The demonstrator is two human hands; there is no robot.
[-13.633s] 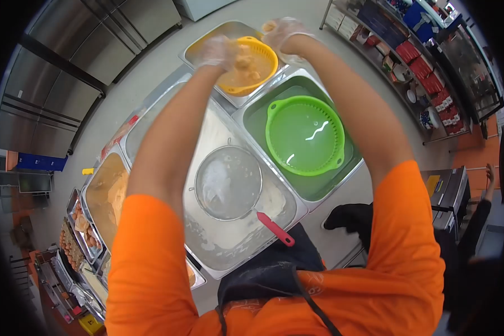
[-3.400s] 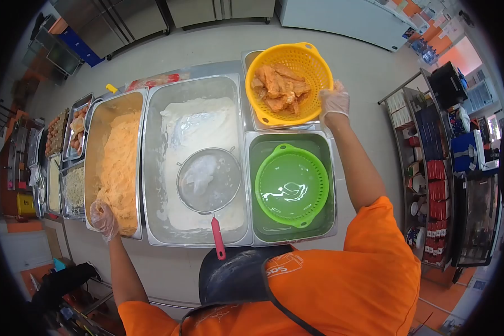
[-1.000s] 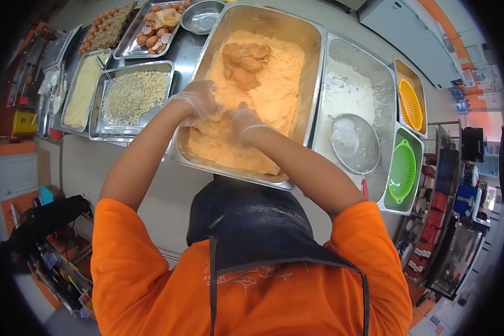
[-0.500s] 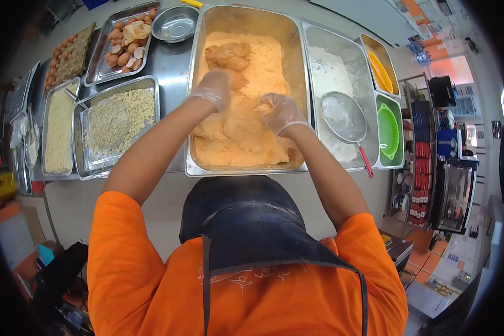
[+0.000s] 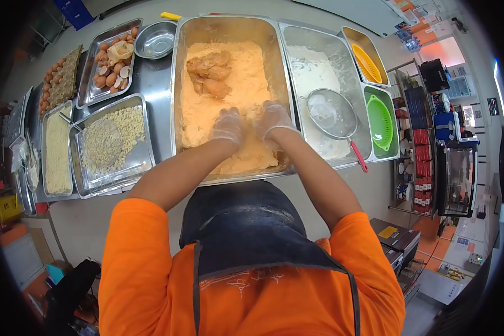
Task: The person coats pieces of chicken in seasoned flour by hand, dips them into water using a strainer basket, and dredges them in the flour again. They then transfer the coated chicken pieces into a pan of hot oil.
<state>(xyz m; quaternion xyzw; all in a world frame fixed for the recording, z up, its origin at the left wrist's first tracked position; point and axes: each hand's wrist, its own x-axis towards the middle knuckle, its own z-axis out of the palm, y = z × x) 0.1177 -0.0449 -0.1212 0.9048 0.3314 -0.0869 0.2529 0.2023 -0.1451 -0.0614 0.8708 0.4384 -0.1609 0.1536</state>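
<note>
Chicken pieces [image 5: 209, 73] lie on orange breading [image 5: 252, 59] toward the far left of the deep pan [image 5: 235, 31], while our left hand [image 5: 228, 126] and right hand [image 5: 274, 120], loosely bent, meet the nearer breading, any grip hidden.

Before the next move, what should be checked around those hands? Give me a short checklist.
1. Gloves on: ok, the left hand and right hand both wear clear ones.
2. Both hands inside the tray of orange powder: ok.
3. Damp-looking clump coated all over: not ok, its top looks largely bare.
4. Strainer away from the hands: ok, it lies at the neighboring tray of white powder.
5. Anything gripped or buried under the hands: cannot tell.
</note>
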